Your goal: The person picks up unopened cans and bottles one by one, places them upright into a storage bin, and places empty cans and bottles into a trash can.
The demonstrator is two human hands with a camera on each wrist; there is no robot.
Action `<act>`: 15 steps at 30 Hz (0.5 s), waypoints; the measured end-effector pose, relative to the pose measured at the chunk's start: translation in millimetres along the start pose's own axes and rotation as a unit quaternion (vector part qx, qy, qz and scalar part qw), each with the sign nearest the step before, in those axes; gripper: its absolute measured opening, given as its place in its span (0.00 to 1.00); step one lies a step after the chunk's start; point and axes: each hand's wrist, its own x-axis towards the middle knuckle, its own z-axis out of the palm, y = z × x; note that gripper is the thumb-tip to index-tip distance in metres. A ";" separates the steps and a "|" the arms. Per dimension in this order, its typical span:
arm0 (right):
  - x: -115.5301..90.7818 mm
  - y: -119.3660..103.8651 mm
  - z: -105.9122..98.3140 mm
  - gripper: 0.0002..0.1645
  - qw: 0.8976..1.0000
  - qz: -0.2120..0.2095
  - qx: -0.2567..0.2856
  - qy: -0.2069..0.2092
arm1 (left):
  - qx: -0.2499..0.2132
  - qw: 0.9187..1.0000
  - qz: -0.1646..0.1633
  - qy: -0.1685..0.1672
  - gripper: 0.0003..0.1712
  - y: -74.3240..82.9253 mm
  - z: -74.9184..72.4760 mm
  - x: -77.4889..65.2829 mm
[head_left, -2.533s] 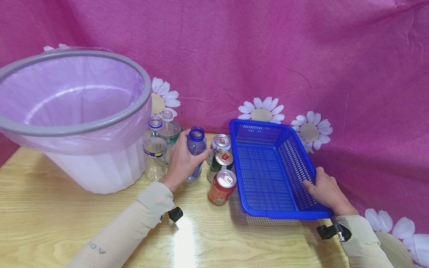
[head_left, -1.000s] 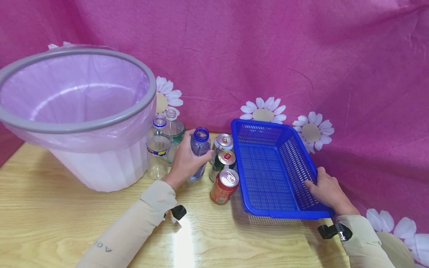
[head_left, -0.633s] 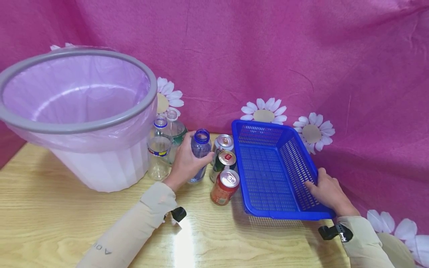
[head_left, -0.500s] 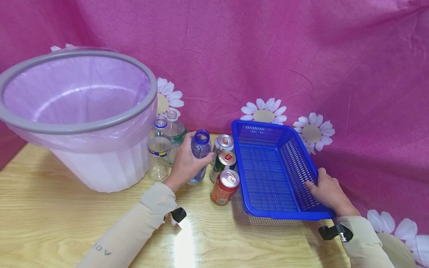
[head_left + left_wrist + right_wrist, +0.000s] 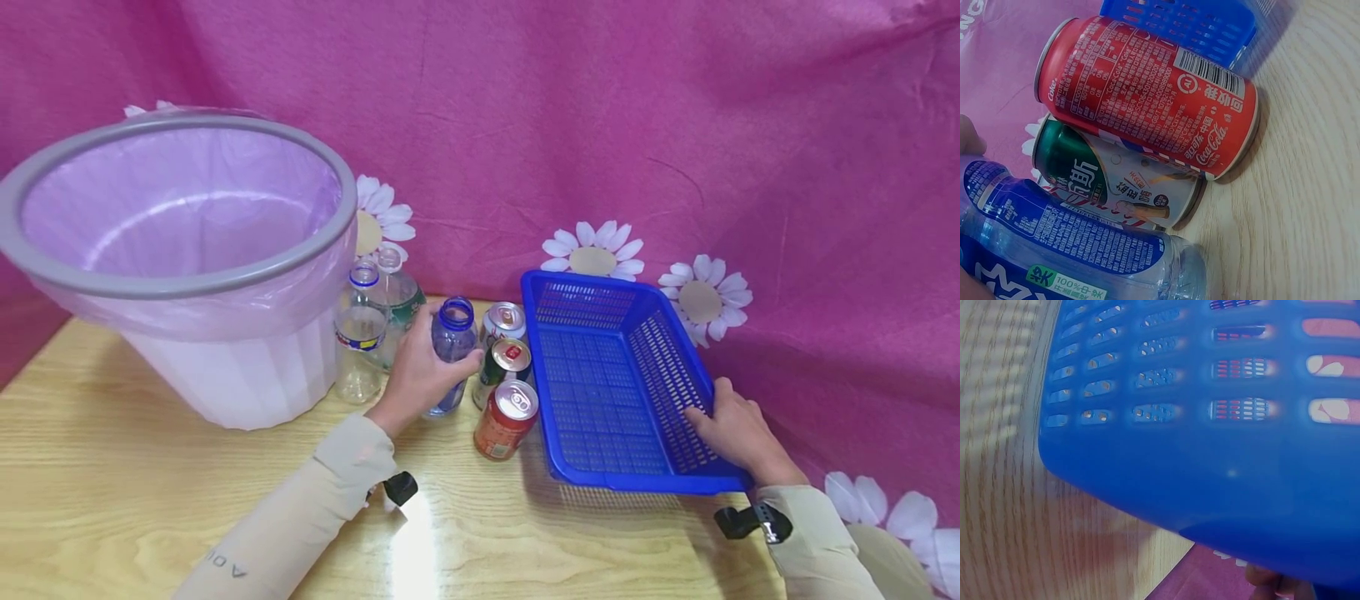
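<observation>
My left hand (image 5: 420,367) grips a clear bottle with a blue neck and blue label (image 5: 454,333), fingers behind it and thumb on its right side. The bottle is upright and capless. Just right of it stand a red Coca-Cola can (image 5: 504,425), a green and white can (image 5: 507,358) and a silver-topped can (image 5: 502,321). In the left wrist view the red can (image 5: 1154,94) shows its barcode. At the right, my right hand (image 5: 738,429) holds the right rim of a blue plastic basket (image 5: 536,375), thumb inside. The right wrist view shows the basket wall (image 5: 1166,469) close up.
A large white bin (image 5: 240,383) with a grey rim and purple liner stands at the left. Two clear capless bottles, one with a blue neck ring (image 5: 360,358) and one with a green label (image 5: 405,304), stand beside it. A pink flowered cloth (image 5: 480,125) hangs behind the wooden table (image 5: 465,533).
The blue-necked bottle and my left hand have shifted slightly toward me. The whole head view has drifted a little. My right hand stays on the basket rim.
</observation>
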 end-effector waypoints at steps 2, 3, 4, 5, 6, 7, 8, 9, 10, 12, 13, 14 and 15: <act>0.1 -0.1 -0.4 0.29 1.000 0.002 0.001 -0.004 | -0.001 1.000 0.004 0.000 0.42 -0.3 0.2 -0.4; 0.1 -0.1 -0.6 0.29 1.000 0.004 0.002 -0.007 | -0.003 1.000 0.005 -0.001 0.42 -0.5 0.3 -0.6; 0.0 -0.1 -0.8 0.30 1.000 0.007 0.002 -0.011 | -0.005 1.000 0.007 -0.001 0.42 -0.4 0.3 -0.8; 0.0 -0.1 -1.0 0.31 1.000 0.009 0.003 -0.014 | -0.006 1.000 0.009 -0.002 0.42 -0.3 0.2 -1.1; 0.0 -0.1 -1.1 0.31 1.000 0.010 0.003 -0.017 | -0.006 1.000 0.012 -0.002 0.41 -0.2 0.1 -1.5; 0.0 -0.1 -1.3 0.31 1.000 0.011 0.003 -0.019 | -0.007 1.000 0.014 -0.002 0.41 -0.1 -0.1 -1.8; 0.1 -0.3 -1.6 0.31 1.000 0.011 0.002 -0.019 | -0.007 1.000 0.016 -0.002 0.40 0.1 -0.3 -2.3; 0.3 -0.4 -1.9 0.31 1.000 0.011 0.002 -0.019 | -0.007 1.000 0.018 -0.002 0.40 0.3 -0.5 -2.8; 0.1 -0.5 -1.8 0.31 1.000 0.011 0.002 -0.017 | -0.006 1.000 0.021 -0.002 0.40 0.4 -0.7 -3.4; 0.0 -0.6 -1.8 0.30 1.000 0.008 0.002 -0.014 | -0.005 1.000 0.024 -0.005 0.39 0.4 -1.0 -4.4; 0.0 -0.4 -1.9 0.30 1.000 0.008 0.003 -0.013 | -0.003 1.000 0.026 -0.007 0.39 0.4 -1.1 -4.9; -0.1 -0.4 -1.9 0.30 1.000 0.006 0.002 -0.010 | 0.000 1.000 0.028 -0.009 0.39 0.4 -1.4 -5.3; -0.2 -0.4 -1.8 0.30 1.000 0.006 0.002 -0.010 | 0.003 0.999 0.029 -0.012 0.39 0.3 -1.5 -5.6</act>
